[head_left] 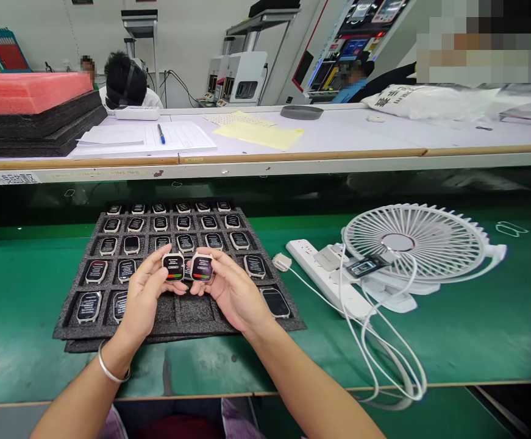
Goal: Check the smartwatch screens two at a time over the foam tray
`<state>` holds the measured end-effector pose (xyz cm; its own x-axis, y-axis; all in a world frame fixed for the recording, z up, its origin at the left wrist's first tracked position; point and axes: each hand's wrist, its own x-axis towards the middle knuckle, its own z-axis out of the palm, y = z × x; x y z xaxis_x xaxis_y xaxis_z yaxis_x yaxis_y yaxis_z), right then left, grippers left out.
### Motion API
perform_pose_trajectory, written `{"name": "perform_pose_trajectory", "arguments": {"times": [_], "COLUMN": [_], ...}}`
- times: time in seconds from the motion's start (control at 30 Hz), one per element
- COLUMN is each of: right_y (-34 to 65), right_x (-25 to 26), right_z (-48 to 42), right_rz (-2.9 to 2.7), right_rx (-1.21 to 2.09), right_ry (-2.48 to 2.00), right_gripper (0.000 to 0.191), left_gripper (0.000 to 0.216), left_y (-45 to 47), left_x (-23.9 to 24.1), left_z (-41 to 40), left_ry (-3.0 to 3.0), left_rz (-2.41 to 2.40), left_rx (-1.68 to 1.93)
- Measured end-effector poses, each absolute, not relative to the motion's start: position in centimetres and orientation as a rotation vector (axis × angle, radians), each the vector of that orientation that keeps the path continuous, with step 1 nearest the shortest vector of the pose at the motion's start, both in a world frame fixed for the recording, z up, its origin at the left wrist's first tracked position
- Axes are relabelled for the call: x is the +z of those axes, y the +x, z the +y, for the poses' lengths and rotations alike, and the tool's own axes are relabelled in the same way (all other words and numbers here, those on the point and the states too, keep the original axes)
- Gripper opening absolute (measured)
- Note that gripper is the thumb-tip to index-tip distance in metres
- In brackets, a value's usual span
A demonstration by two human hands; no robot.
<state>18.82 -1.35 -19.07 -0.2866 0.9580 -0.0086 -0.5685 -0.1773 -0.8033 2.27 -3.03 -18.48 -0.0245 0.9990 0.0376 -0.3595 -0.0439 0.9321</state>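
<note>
A green bench (452, 341) fills the lower part of the view, with a long white shelf (361, 137) running across behind it. The shelf carries a stack of dark and pink foam sheets (27, 91), papers with a blue pen (161, 133) and yellow sheets. Other people sit beyond it, bent over their own work.

On the bench to the right, a white clip fan (434, 244) lies face up, and its cable loops toward the near edge. A white power strip (324, 277) lies just beside the fan. To the left sits a dark foam tray (192, 314) with a strapless smartwatch body in most pockets. A few near-row pockets between the hands are bare.

Both hands hover over the tray's near rows. The left hand (144, 296), with a metal bangle (112, 366) on its wrist, grips the left watch body (174, 267) between thumb and fingertips. The right hand (233, 292) pinches the right watch body (202, 267) the same way.

The two bodies sit side by side, nearly touching, above the tray's middle. Their screens face up toward the camera and their long axes run away from the person. Each is a rounded rectangle with a pale case and a lit screen showing white text over a red and green bar. The empty pockets lie directly below and just nearer than the fingertips, about equally close to either hand.
</note>
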Motion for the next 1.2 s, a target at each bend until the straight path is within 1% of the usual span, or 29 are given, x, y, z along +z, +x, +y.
{"name": "perform_pose_trajectory", "arguments": {"times": [0.3, 0.63, 0.83, 1.2], "right_y": [18.82, 18.75, 18.80, 18.79], "right_x": [-19.18, -19.28, -19.12, -19.12], "right_z": [-1.51, -1.65, -1.65, -1.71], "right_rz": [-0.909, -0.932, -0.920, -0.933], "right_rx": [1.681, 1.679, 1.706, 1.702], "right_ry": [-0.665, -0.702, -0.730, -0.718], "right_gripper": [0.039, 0.044, 0.049, 0.050], "left_gripper": [0.053, 0.066, 0.062, 0.058], "left_y": [2.35, 2.38, 2.48, 2.45], "left_x": [-18.88, -18.62, -18.56, -18.66], "left_z": [-3.04, -2.83, -2.82, -2.83], "left_ry": [1.104, 1.104, 1.103, 1.140], "left_rz": [0.958, 1.007, 1.063, 1.030], "left_rx": [1.401, 1.342, 1.381, 1.367]}}
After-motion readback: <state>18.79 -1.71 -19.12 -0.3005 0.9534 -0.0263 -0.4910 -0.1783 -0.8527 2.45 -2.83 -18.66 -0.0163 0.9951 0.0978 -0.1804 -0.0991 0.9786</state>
